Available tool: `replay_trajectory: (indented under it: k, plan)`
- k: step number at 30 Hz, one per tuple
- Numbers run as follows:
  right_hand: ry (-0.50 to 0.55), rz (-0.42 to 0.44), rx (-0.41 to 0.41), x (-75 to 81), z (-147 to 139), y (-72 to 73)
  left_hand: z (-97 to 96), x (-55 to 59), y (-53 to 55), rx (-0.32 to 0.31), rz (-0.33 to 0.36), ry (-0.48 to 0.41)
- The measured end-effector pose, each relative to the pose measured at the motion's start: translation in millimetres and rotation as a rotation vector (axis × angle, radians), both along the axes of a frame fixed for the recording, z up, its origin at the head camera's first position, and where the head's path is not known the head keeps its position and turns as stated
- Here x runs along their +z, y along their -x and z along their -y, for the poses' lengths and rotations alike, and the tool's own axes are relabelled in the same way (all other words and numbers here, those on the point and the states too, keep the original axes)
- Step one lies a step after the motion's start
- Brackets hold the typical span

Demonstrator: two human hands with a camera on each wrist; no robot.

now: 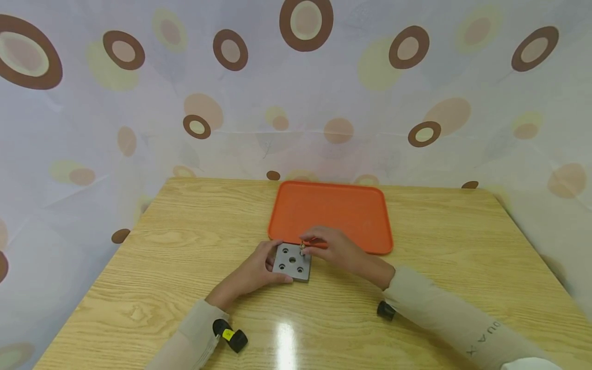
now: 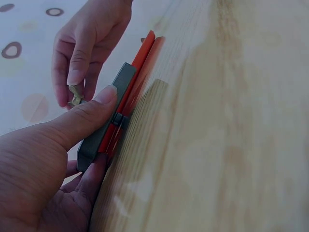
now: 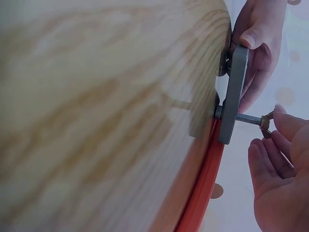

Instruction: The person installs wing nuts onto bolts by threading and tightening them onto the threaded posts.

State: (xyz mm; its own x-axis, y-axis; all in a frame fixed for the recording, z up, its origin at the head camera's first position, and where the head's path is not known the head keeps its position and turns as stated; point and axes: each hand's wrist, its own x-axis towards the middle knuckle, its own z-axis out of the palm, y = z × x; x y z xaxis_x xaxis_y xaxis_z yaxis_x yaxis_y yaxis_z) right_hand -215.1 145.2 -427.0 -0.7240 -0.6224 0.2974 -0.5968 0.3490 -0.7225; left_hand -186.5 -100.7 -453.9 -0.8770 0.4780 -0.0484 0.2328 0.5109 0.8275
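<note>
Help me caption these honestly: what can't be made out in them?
Metal plate, underside: faces the table in the head view; both wrist views show the plate roughly edge-on.
Orange tray: near edge partly behind the right hand, head view; cut off by the bottom edge, right wrist view.
Wing nut: too small in the head view to show its shape.
Yellow label: marking too small to read, head view.

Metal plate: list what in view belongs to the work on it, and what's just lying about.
Part of the job:
metal plate
threaded bolt through it
brass-coloured wing nut at the bolt's end

Apparently just there:
orange tray
patterned backdrop
</note>
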Motion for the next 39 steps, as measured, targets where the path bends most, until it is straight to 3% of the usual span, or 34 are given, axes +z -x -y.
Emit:
replay_trajectory:
  k: [22,39]
  plan:
    - [-0.057,-0.038,-0.04,6.1,-8,-3.0,-0.7,2.9,-1.3,0.012,-0.014,0.011]
    - [-0.032,-0.101,-0.02,4.5,-10,-0.8,-0.5,0.5,0.0,0.006,-0.011,-0.004]
